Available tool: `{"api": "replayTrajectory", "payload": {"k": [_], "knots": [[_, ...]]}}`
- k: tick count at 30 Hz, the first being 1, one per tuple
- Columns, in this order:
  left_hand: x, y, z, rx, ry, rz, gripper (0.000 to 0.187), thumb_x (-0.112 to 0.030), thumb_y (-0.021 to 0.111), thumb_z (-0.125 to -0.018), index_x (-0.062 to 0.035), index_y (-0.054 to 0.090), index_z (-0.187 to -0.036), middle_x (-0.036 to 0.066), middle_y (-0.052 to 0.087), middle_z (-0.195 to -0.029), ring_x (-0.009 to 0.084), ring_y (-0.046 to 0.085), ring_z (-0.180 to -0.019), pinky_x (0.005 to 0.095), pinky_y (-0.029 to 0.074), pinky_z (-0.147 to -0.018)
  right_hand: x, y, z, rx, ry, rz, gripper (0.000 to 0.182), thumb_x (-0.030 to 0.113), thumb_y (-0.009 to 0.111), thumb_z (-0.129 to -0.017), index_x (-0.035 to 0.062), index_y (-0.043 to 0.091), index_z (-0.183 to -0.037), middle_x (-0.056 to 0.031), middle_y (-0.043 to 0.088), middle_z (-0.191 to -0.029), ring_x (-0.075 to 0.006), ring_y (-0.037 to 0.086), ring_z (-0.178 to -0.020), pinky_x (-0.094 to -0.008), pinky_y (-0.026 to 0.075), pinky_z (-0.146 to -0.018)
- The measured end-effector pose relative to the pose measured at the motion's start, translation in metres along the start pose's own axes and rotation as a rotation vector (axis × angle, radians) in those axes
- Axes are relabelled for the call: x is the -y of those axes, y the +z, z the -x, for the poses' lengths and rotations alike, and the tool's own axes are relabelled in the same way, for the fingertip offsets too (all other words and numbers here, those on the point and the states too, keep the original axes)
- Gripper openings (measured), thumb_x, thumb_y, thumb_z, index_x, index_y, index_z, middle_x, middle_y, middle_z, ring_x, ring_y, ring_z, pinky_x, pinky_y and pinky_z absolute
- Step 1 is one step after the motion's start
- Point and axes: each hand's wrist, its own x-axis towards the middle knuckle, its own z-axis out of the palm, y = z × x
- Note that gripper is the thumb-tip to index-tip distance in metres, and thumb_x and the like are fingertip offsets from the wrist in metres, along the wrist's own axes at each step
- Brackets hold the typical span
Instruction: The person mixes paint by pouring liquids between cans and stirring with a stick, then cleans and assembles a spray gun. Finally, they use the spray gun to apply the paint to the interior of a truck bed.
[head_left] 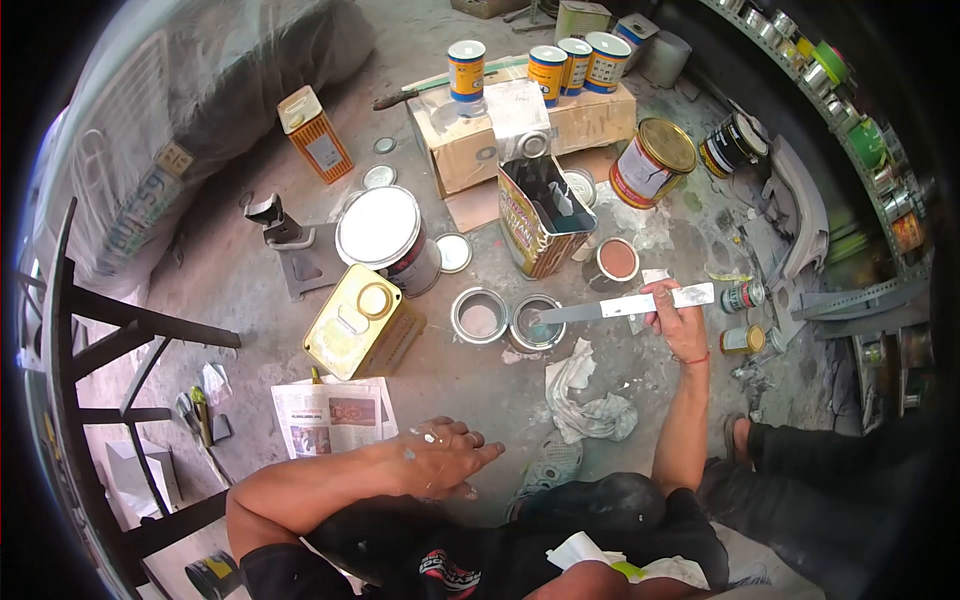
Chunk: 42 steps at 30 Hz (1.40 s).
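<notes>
I see my right hand [678, 318] closed around a flat metal stirring strip [625, 305], the fingers [668, 298] wrapped on it near its right end, with a short piece sticking out past them to the right. The strip lies almost level, its long axis running left to right, and most of its length goes left from the fingers, the far tip dipping a little into a small open tin [535, 322] on the floor. A second open tin [480, 315] stands just beside that one, further left. My left hand [445, 455] rests on my knee, fingers loosely spread and holding nothing, well apart from the strip. A crumpled rag [585, 395] lies on the floor below the strip.
</notes>
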Motion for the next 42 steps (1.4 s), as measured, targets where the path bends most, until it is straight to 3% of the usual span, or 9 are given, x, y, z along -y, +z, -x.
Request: {"api": "replayTrajectory", "payload": {"k": [13,15,17,20,23,36,39,41,42], "knots": [[-0.001,0.007,0.008,-0.033,0.005,-0.015,0.073,-0.036,0.071,-0.088,-0.0002,0.043,-0.144,0.019,0.063,-0.124,0.0362,0.061,-0.117,0.0460,0.046,-0.103,0.059,0.054,0.001,0.076,-0.159,-0.031,0.032,0.036,0.058,-0.102,0.0068,0.069,-0.100,-0.0004,0.060,-0.072,-0.0063,0.057,-0.063,-0.0252,0.043,-0.055],[-0.002,0.006,0.008,-0.032,0.006,-0.024,0.073,-0.036,0.071,-0.088,-0.0002,0.042,-0.144,0.019,0.063,-0.123,0.0360,0.061,-0.117,0.0461,0.046,-0.102,0.050,0.087,-0.013,0.205,-0.189,0.033,0.025,0.030,0.060,-0.100,0.0072,0.069,-0.100,-0.0064,0.065,-0.073,-0.0122,0.063,-0.066,-0.0304,0.047,-0.058],[-0.003,0.005,0.010,-0.019,-0.003,-0.018,0.073,-0.035,0.072,-0.088,0.0000,0.042,-0.144,0.019,0.063,-0.124,0.0364,0.061,-0.116,0.0464,0.046,-0.102,0.037,0.127,-0.025,0.256,-0.400,0.120,0.022,0.025,0.060,-0.098,0.0055,0.069,-0.100,-0.0169,0.068,-0.078,-0.0283,0.069,-0.069,-0.0385,0.051,-0.061],[-0.006,0.006,0.015,-0.026,-0.012,-0.013,0.072,-0.035,0.072,-0.088,0.0003,0.043,-0.144,0.019,0.063,-0.124,0.0370,0.061,-0.117,0.0465,0.046,-0.102,0.023,0.172,-0.031,0.310,-0.449,0.206,0.025,0.027,0.058,-0.099,0.0044,0.069,-0.101,-0.0246,0.068,-0.081,-0.0421,0.067,-0.076,-0.0468,0.052,-0.067],[-0.005,0.009,0.021,-0.053,-0.024,0.001,0.072,-0.034,0.072,-0.088,0.0005,0.043,-0.143,0.020,0.063,-0.124,0.0376,0.061,-0.117,0.0464,0.046,-0.102,-0.014,0.193,-0.048,0.360,-0.382,0.447,0.030,0.031,0.057,-0.098,0.0042,0.070,-0.102,-0.0272,0.066,-0.080,-0.0454,0.065,-0.078,-0.0485,0.052,-0.069],[-0.002,0.015,0.032,-0.073,0.003,0.014,0.069,-0.034,0.070,-0.089,0.0008,0.044,-0.142,0.021,0.063,-0.124,0.0384,0.060,-0.117,0.0470,0.046,-0.102,-0.001,0.188,-0.057,0.309,-0.279,0.352,0.038,0.037,0.058,-0.098,0.0006,0.067,-0.095,-0.0284,0.063,-0.077,-0.0489,0.061,-0.079,-0.0498,0.049,-0.069],[-0.003,0.013,0.029,-0.061,0.016,0.004,0.070,-0.035,0.070,-0.090,0.0007,0.043,-0.143,0.021,0.062,-0.125,0.0387,0.060,-0.117,0.0470,0.046,-0.103,-0.001,0.189,-0.057,0.222,-0.256,0.225,0.047,0.044,0.065,-0.093,-0.0026,0.067,-0.085,-0.0237,0.066,-0.070,-0.0429,0.065,-0.069,-0.0455,0.050,-0.065],[-0.005,0.009,0.026,-0.038,-0.004,0.001,0.070,-0.035,0.069,-0.090,-0.0002,0.042,-0.144,0.022,0.062,-0.126,0.0389,0.059,-0.119,0.0469,0.046,-0.103,-0.017,0.192,-0.058,0.260,-0.075,-0.036,0.051,0.044,0.075,-0.085,-0.0062,0.067,-0.085,-0.0149,0.065,-0.062,-0.0303,0.066,-0.060,-0.0390,0.050,-0.062],[-0.005,0.008,0.025,-0.031,0.010,-0.008,0.070,-0.035,0.069,-0.090,-0.0002,0.042,-0.144,0.022,0.062,-0.126,0.0389,0.059,-0.119,0.0469,0.046,-0.103,-0.018,0.186,-0.059,0.342,0.125,0.032,0.068,0.038,0.080,-0.079,-0.0133,0.060,-0.119,-0.0084,0.065,-0.066,-0.0199,0.065,-0.064,-0.0331,0.051,-0.063]]}}
